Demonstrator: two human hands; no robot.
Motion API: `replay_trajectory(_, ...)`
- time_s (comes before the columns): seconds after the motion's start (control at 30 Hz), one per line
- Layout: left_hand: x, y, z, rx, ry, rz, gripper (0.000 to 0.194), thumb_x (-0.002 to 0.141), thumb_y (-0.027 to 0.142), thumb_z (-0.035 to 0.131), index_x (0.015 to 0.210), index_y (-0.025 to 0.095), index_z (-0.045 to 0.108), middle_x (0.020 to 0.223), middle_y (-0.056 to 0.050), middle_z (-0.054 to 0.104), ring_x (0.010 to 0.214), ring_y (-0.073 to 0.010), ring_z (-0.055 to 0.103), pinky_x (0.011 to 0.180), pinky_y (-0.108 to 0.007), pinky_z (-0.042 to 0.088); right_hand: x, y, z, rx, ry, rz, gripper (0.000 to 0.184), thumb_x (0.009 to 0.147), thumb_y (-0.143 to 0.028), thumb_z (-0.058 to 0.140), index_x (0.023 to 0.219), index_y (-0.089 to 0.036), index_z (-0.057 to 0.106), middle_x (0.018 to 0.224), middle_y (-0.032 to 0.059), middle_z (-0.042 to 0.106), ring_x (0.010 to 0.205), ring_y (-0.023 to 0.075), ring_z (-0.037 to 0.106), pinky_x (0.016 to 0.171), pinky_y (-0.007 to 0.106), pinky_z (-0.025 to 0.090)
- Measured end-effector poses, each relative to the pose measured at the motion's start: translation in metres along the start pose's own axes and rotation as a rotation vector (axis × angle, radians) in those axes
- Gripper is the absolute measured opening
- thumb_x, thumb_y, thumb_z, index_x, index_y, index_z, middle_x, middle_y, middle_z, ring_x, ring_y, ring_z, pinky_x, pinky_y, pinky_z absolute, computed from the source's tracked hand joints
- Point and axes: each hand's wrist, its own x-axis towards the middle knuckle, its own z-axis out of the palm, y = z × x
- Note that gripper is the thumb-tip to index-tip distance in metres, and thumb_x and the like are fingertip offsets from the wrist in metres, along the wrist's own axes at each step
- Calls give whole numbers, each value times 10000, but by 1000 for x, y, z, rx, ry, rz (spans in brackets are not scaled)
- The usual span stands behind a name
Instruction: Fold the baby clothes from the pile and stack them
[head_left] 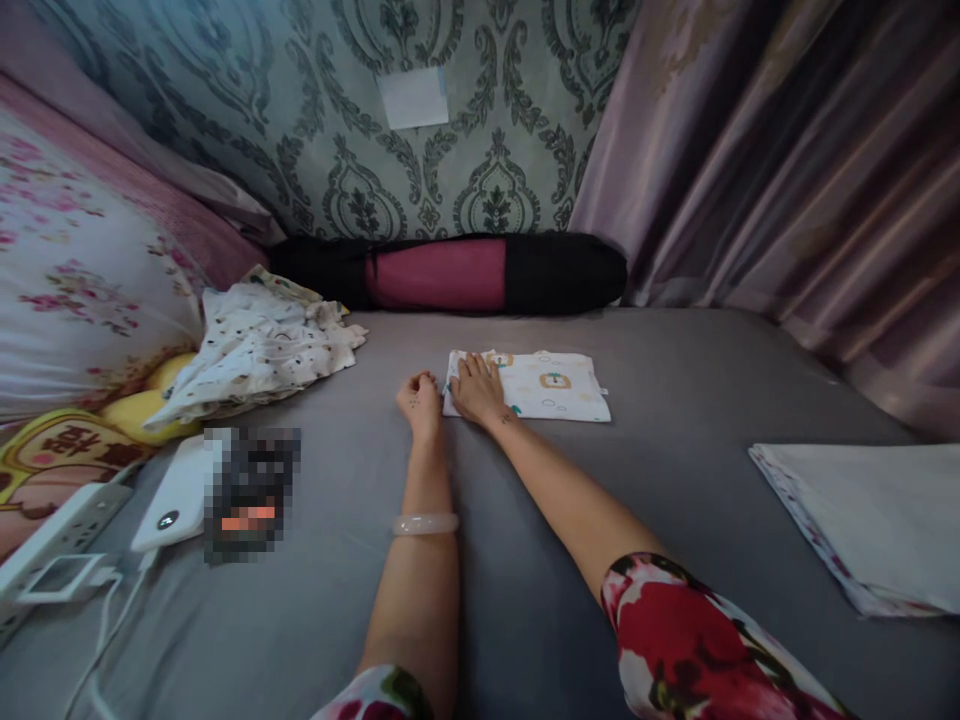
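Observation:
A folded white cloth [559,388] with a small lion print lies flat on the grey sheet in front of me. My right hand [478,388] rests palm down on its left end, fingers stretched out. Just beyond that end is my left hand [418,400], its fingers curled together close to the cloth's left edge. Whether anything is pinched in them is hidden. A pale bangle [425,524] circles my left forearm.
A crumpled dotted cloth [270,335] lies at left beside a flowered pillow [82,250]. Nearer are a white power bank [176,500], a blurred-out object [253,490] and a power strip [64,530]. A black-and-pink bolster [442,275] lines the wall; a folded pale cloth [877,520] lies right.

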Motion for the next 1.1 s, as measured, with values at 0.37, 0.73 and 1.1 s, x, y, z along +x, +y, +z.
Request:
replay_trajectory(0.37,5,-3,0,10,11,59,198,753,207,475,849,128,629,784,-62,652,737,-150,647,722,-287,516,5,-12,-4,22,-15,-60,540,997,-337,281,1451,-59,371,1537,160,333,1438,269,233,1163,483,125)
replay_trajectory(0.73,9,-9,2,77,2,140,248,797,246,442,918,129,624,862,-91,667,767,-148,660,722,-266,526,0,-22,-7,-9,-50,-108,517,1005,-318,247,1408,-50,429,1532,185,331,1431,265,257,1157,478,171)
replay_trajectory(1.1,-23,-2,23,441,-416,605,318,845,156,428,1103,151,613,1105,-131,679,1039,-205,633,948,-366,490,-14,29,-34,-32,-30,9,525,1012,-348,240,1462,-114,376,1550,139,317,1438,271,234,1157,518,124)
